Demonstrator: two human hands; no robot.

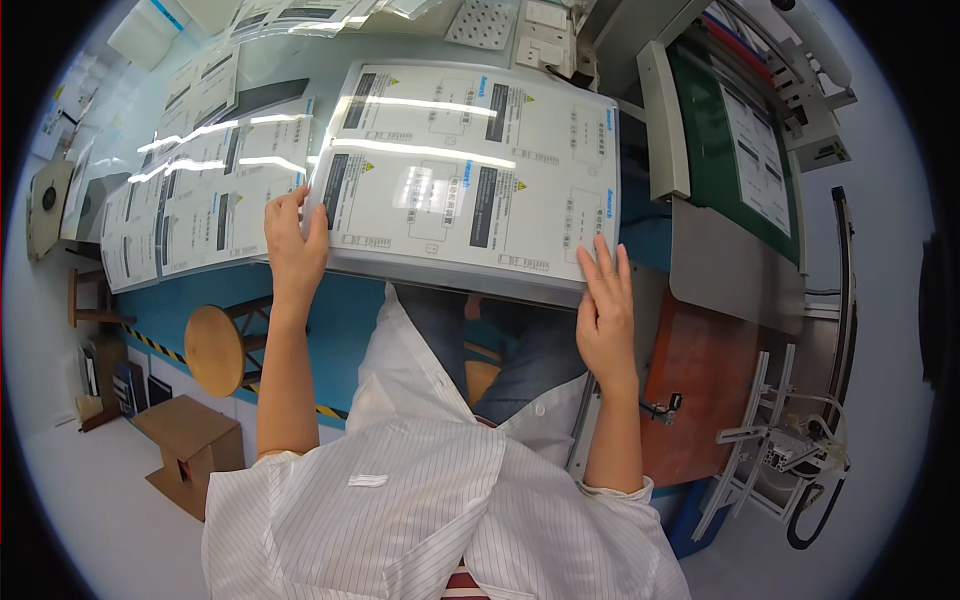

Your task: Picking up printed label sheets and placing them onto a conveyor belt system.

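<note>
In front of me lies a thick stack of glossy printed sheets, white with black panels, small diagrams and yellow warning triangles. My left hand is at the stack's left edge, fingers slightly bent and the thumb apart from them. Its fingertips lie between the stack and the neighbouring sheets. At the front right corner of the stack rests my right hand, fingers stretched out along the edge. Neither hand grips anything that I can see.
On the right stands a machine with a green bed and a printed sheet on it. A red-brown board and a metal frame are below it. At left are a round wooden stool and a cardboard box.
</note>
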